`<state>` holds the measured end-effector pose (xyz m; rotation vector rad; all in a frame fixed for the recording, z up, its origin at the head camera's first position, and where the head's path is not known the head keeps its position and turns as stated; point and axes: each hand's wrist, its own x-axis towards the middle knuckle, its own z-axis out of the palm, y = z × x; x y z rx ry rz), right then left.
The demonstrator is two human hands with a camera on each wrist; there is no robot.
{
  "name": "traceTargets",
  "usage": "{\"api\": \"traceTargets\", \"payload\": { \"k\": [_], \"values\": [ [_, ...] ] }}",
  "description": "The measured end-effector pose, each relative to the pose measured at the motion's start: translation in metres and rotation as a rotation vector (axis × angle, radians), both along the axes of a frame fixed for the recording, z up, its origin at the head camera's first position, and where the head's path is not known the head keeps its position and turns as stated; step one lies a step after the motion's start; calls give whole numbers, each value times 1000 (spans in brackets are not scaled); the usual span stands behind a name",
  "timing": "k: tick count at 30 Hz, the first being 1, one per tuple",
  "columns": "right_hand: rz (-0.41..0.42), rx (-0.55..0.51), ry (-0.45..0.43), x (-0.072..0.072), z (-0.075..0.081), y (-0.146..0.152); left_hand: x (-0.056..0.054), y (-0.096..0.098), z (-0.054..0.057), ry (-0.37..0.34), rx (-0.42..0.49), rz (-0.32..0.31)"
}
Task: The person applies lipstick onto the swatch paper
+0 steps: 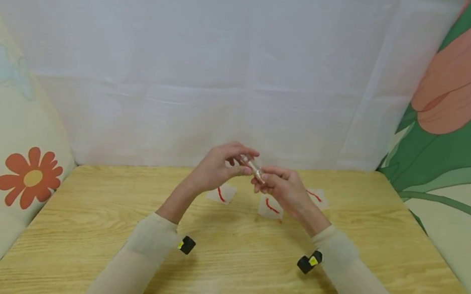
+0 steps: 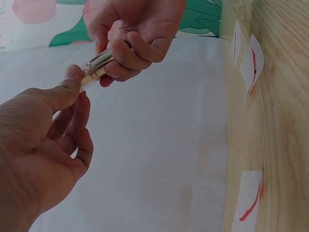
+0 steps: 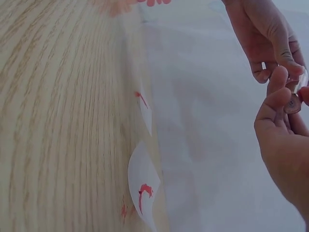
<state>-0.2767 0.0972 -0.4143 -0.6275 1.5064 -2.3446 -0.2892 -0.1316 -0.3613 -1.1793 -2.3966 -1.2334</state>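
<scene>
Between my two hands, over the far part of the table, is a lipstick (image 1: 255,169) with a shiny gold tube and a clear end. My left hand (image 1: 216,167) pinches the clear end between thumb and fingers. The right hand (image 1: 286,187) grips the gold base, its fingers curled round it. In the left wrist view the gold tube (image 2: 100,64) slants between both hands, thumb lying along its clear part. The round bottom of the base (image 3: 292,104) shows between the right fingers in the right wrist view.
On the wooden table (image 1: 223,262) lie three small white papers with red strokes: a left one (image 1: 227,195), a middle one (image 1: 270,212) and a right one (image 1: 322,199) partly behind the right hand. Small red smudges mark the wood. A white cloth (image 1: 162,55) hangs behind.
</scene>
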Motion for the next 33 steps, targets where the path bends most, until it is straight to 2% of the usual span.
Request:
{"api": "traceTargets", "payload": {
  "k": [3, 9, 15, 23, 28, 33],
  "values": [
    [8, 65, 33, 0, -1, 2, 1, 1, 0, 5, -10, -14],
    [-43, 292, 193, -2, -2, 7, 1, 5, 1, -42, 12, -62],
    [-131, 372, 268, -2, -4, 10, 2, 7, 1, -57, 4, -85],
    [-225, 400, 256, -10, -6, 24, -7, 7, 5, -87, 25, -20],
    [-302, 445, 203, -17, -10, 44, -15, 13, -2, -83, 33, 18],
    [-397, 564, 172, -38, -7, 67, -22, 18, -5, -89, 22, 25]
  ]
}}
